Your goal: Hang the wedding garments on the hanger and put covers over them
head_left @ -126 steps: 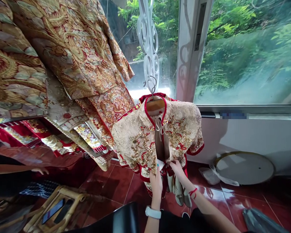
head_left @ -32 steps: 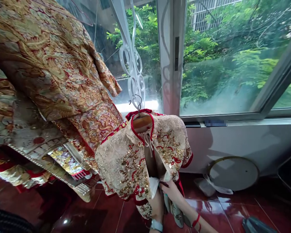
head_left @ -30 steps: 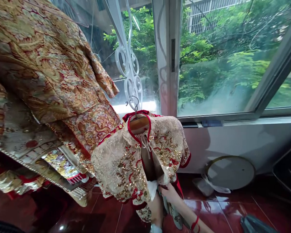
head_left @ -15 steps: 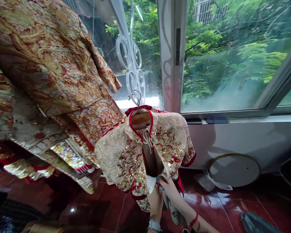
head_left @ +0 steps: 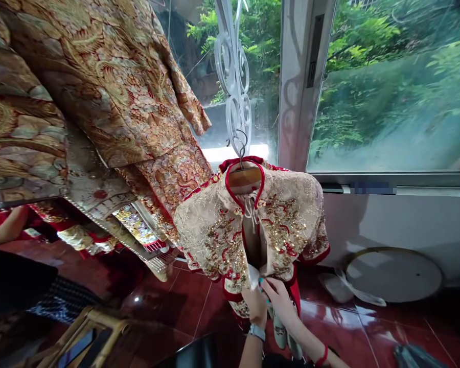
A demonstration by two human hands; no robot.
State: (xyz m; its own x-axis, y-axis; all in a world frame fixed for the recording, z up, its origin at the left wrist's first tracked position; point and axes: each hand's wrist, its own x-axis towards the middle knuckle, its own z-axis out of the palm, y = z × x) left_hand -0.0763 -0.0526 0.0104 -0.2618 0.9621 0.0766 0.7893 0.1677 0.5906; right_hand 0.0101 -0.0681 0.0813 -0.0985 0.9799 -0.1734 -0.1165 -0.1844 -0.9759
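Note:
A cream and gold sequinned jacket (head_left: 214,230) with red trim hangs on a wooden hanger (head_left: 245,176) hooked to a white window scroll (head_left: 233,76). Its front stands open down the middle. My left hand (head_left: 255,304) and my right hand (head_left: 279,300) meet at the lower front edges, fingers pinched together on the fabric of the jacket. A watch is on my left wrist and a red cord on my right.
Heavy gold and red embroidered garments (head_left: 99,92) hang at the left. Another person's arm (head_left: 9,227) shows at the far left. A round white board (head_left: 394,273) leans on the wall, above the red tiled floor (head_left: 199,306). A bamboo stool with a phone (head_left: 76,347) stands lower left.
The view has swung left and down, bringing the stool and the other person's arm back in. My hands stay pinched at the jacket's lower front opening, slightly higher in the frame.

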